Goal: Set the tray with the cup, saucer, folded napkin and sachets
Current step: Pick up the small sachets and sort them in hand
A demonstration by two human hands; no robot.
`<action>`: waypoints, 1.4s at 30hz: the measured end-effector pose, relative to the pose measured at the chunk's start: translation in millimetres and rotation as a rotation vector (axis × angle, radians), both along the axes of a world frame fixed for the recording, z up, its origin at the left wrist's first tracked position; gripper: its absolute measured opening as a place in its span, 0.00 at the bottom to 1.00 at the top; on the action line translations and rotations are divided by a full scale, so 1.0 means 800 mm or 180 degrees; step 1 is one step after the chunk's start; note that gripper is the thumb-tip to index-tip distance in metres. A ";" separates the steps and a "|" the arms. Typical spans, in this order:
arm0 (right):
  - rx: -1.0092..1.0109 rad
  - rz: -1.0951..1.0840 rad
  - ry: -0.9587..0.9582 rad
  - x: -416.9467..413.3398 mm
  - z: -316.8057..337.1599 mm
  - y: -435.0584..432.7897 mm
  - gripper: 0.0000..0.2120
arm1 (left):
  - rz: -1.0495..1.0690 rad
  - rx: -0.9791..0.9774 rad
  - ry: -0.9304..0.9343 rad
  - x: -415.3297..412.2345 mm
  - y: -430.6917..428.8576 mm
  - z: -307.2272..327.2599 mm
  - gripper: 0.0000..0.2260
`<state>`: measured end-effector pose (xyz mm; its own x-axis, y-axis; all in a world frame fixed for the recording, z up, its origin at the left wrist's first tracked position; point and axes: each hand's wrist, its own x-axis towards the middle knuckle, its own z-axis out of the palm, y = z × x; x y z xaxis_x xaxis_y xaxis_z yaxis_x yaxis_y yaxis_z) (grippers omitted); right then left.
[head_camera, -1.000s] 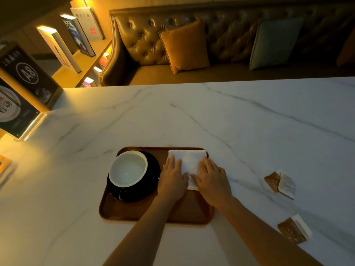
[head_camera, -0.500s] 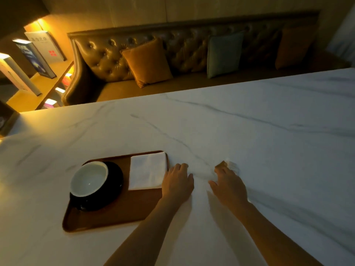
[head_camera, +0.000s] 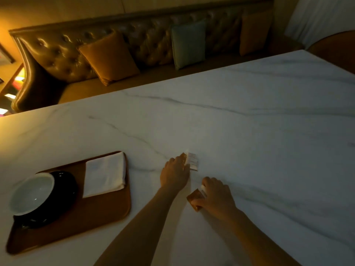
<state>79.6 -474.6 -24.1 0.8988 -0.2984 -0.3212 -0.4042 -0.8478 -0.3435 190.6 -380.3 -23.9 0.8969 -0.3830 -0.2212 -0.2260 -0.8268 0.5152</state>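
Fingers of both hands are down on the sachets now, where a second ago they were pressing the napkin flat. Going left to right: the white cup (head_camera: 32,192) sits on its glossy black saucer (head_camera: 63,198) at the near left of the brown wooden tray (head_camera: 107,214), and the folded white napkin (head_camera: 104,174) lies beside them on the tray's far right, released and staying put. I read those three as done. On the white marble table (head_camera: 249,131), right of the tray, my left hand (head_camera: 175,172) covers the far brown-and-white sachet (head_camera: 192,160); whether it is pinched I cannot tell. My right hand (head_camera: 215,198) curls around the near brown sachet (head_camera: 195,201), thumb on its edge. Both sachets look flat on the marble, so only they remain to move.
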 end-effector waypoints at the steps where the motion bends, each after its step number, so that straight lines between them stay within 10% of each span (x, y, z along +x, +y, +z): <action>1: 0.0051 -0.0018 0.0009 -0.001 0.000 -0.002 0.25 | 0.0036 -0.0010 -0.0004 0.001 -0.007 -0.002 0.16; 19: 0.0464 0.0126 0.0241 -0.008 -0.001 -0.024 0.26 | 0.0688 0.0104 -0.0093 0.022 -0.050 -0.020 0.16; 32: 0.2151 -0.0864 -0.0915 -0.016 0.021 -0.052 0.13 | 0.1220 -0.2254 0.0628 -0.015 -0.020 0.025 0.05; 42: 0.2830 -0.0888 -0.1188 -0.016 0.057 -0.067 0.06 | 0.1107 -0.2821 0.1175 -0.074 0.015 0.051 0.05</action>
